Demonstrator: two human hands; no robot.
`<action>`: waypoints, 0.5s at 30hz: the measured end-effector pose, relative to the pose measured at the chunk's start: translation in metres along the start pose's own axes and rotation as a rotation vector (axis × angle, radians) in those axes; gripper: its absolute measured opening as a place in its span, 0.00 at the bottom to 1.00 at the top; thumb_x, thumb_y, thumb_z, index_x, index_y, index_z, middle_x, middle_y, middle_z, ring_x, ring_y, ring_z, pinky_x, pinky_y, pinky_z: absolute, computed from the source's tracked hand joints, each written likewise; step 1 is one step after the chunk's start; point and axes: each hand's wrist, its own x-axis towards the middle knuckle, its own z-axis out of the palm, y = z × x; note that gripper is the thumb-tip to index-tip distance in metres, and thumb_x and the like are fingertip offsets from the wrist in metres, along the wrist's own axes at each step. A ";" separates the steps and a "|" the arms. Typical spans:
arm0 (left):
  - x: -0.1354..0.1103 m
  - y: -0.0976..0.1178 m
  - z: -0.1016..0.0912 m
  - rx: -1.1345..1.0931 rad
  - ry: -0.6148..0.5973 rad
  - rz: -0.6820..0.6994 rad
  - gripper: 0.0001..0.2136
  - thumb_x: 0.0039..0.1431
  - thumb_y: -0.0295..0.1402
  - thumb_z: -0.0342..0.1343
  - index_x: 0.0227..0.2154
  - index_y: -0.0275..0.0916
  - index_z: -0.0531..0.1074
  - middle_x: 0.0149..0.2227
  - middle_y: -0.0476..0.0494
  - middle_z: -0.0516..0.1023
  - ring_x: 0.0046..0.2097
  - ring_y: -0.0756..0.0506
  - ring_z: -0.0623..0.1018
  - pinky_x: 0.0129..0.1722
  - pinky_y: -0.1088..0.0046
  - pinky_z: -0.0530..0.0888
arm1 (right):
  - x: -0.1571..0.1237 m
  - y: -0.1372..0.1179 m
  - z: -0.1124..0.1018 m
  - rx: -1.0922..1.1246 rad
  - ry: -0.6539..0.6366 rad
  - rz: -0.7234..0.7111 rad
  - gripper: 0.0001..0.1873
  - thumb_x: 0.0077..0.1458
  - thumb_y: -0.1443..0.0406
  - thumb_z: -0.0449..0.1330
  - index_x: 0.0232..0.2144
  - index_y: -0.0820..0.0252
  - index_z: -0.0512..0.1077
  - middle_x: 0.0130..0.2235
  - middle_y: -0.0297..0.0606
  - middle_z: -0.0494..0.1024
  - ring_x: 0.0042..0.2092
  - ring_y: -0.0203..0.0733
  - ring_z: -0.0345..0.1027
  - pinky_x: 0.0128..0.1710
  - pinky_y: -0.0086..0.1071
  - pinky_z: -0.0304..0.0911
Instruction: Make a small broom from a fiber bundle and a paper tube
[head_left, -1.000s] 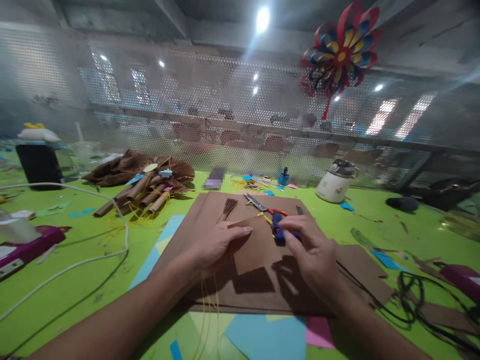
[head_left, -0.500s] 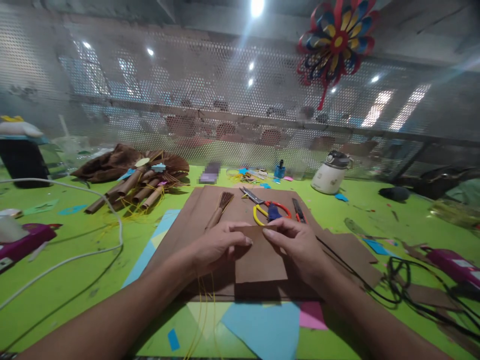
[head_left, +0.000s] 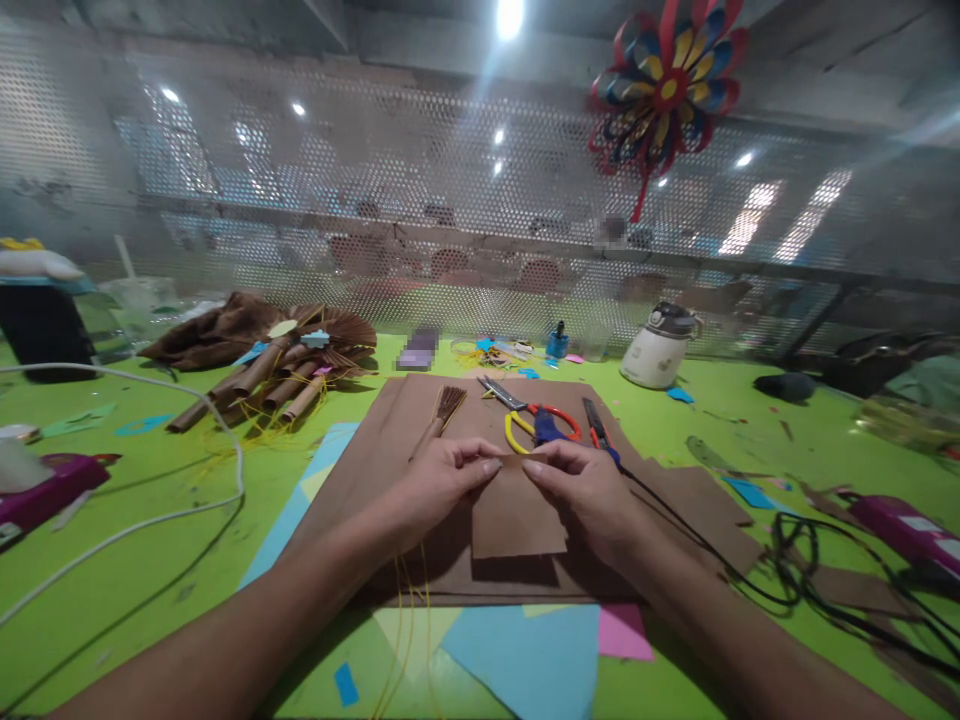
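Observation:
Between both hands I hold a small piece of brown paper [head_left: 519,515] by its far edge, raised a little above a large brown sheet [head_left: 352,520]. My left hand [head_left: 442,485] pinches that edge with thumb and fingers at its left part. On the right part, my right hand [head_left: 585,490] pinches the same edge, thumb on top. Just beyond my hands lie scissors [head_left: 517,405] with one yellow and one red handle, and a dark cutter-like tool [head_left: 596,425]. A small brush-like paper bundle [head_left: 450,405] rests past my left hand, yellow threads [head_left: 401,620] hanging below the wrist.
Rolled brown paper bundles [head_left: 277,375] lie at back left. A white kettle-like jug [head_left: 652,350] stands at back right. A white cable [head_left: 238,460] curves at left, a black cable [head_left: 787,560] coils at right. Blue paper [head_left: 532,660] lies at the near edge.
My left fingers have moved from lying across the paper to a pinch at its far edge, thumb nearer the right hand. The paper tilts slightly differently. The view has shifted a little.

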 end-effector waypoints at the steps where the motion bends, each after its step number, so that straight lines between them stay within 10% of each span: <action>1: 0.001 -0.001 0.000 0.019 -0.022 -0.011 0.09 0.48 0.37 0.60 0.31 0.37 0.74 0.20 0.53 0.68 0.23 0.54 0.63 0.24 0.76 0.58 | 0.001 0.001 0.000 -0.016 -0.005 0.007 0.10 0.48 0.61 0.64 0.28 0.63 0.71 0.18 0.25 0.63 0.20 0.28 0.50 0.19 0.25 0.43; 8: -0.001 0.004 -0.002 0.210 -0.071 -0.098 0.06 0.47 0.33 0.58 0.21 0.36 0.71 0.16 0.53 0.69 0.19 0.53 0.66 0.20 0.78 0.60 | 0.009 0.003 -0.004 -0.238 0.061 -0.024 0.16 0.48 0.55 0.60 0.28 0.65 0.72 0.21 0.32 0.70 0.21 0.32 0.58 0.19 0.26 0.50; 15: 0.006 0.027 -0.022 -0.345 0.460 0.181 0.03 0.44 0.27 0.56 0.21 0.39 0.67 0.22 0.53 0.71 0.24 0.53 0.70 0.22 0.80 0.66 | 0.010 -0.001 -0.012 -0.557 0.054 -0.380 0.13 0.57 0.60 0.54 0.39 0.62 0.74 0.33 0.41 0.76 0.34 0.42 0.69 0.36 0.36 0.64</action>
